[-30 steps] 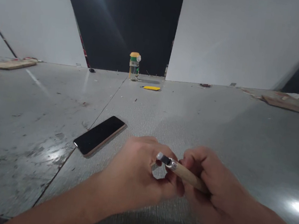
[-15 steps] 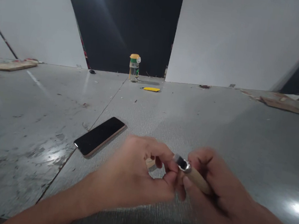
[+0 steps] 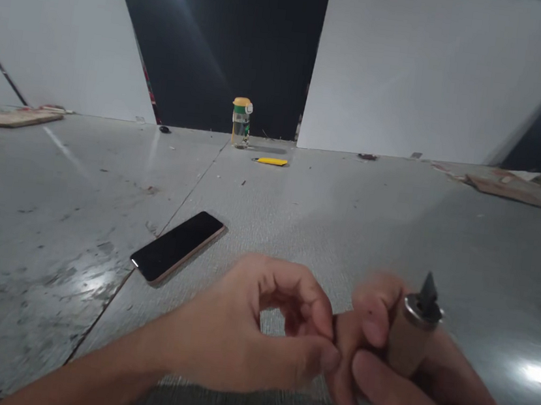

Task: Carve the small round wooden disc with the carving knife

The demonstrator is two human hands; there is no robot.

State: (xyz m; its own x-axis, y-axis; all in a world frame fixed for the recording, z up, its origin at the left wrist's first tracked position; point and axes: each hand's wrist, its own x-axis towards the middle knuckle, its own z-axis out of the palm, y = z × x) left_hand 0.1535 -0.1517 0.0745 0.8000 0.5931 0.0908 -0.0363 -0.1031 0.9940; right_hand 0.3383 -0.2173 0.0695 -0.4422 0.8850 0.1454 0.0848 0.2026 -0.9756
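Note:
My right hand [image 3: 394, 356] is wrapped round a carving tool [image 3: 411, 341] with a pale wooden handle. A metal ring caps the handle, and a short pointed dark blade sticks up out of it. My left hand [image 3: 274, 331] is closed in a pinch, thumb and forefinger meeting right beside the fingers of my right hand. Whatever lies between those fingertips, if anything, is hidden. Both hands are just above the grey table [image 3: 317, 221], close to its near edge.
A black-screened phone [image 3: 179, 247] lies left of my hands. Farther back are a yellow box cutter [image 3: 272, 161] and a clear bottle [image 3: 241, 123] with a yellow lid. Wooden boards [image 3: 22, 119] lie far left, scraps [image 3: 506, 191] far right. White panels [image 3: 444, 73] stand behind.
The carving tool has swung from slanting leftward to nearly upright, its blade now pointing up, and moved right. My left hand has shifted slightly right. A pale piece glimpsed behind it no longer shows.

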